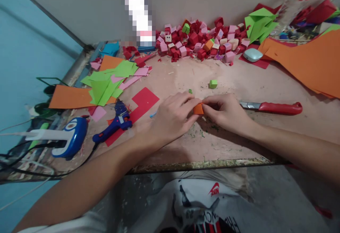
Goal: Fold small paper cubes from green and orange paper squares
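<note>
Between the fingertips of both hands is a small orange piece of paper or foam sheet (198,108), its far side hidden by fingers. My left hand (176,114) pinches it from the left, and my right hand (225,112) pinches its right edge. Just beyond them sits a little green cube (213,84). A knife with a red handle (281,107) lies right of my right hand, its blade partly behind that hand. To the left of my left hand rests a blue glue gun (114,125) on a red sheet (145,102).
Many small red and pink cubes (193,38) are heaped along the wall. Orange sheets (305,63) and a pale rounded case (253,55) lie at right. Green scraps (103,84) and a blue-and-white plug adapter (71,137) with cables are at left. The table's front edge (207,165) is near me.
</note>
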The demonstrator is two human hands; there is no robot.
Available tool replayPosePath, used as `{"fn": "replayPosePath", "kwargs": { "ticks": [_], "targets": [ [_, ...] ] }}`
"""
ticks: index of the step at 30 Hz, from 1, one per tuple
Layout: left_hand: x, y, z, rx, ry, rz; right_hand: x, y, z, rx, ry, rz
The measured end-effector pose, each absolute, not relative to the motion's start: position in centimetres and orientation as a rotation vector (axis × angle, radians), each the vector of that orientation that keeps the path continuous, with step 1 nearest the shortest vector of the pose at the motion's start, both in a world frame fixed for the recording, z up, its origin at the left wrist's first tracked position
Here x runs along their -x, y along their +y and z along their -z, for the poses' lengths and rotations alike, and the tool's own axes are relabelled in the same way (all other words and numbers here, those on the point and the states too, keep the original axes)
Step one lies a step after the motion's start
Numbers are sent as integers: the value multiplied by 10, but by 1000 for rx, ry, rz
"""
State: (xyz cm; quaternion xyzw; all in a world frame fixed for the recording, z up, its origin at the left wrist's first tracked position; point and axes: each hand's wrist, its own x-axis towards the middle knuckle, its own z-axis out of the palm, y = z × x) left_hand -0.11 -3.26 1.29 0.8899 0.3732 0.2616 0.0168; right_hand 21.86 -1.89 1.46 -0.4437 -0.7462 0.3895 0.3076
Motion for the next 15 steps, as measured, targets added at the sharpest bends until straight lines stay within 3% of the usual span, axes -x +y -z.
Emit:
{"fn": "replayPosePath", "kwargs": {
  "ticks": [5,15],
  "targets": [
    [0,-33,-16,-2783,1149,-844,-217,-19,-18,1166,-1925,-1183],
    [0,-35,-15,-2842,1199,-810,-214,-22,-20,1155,-1862,-1183]
  ]
}}
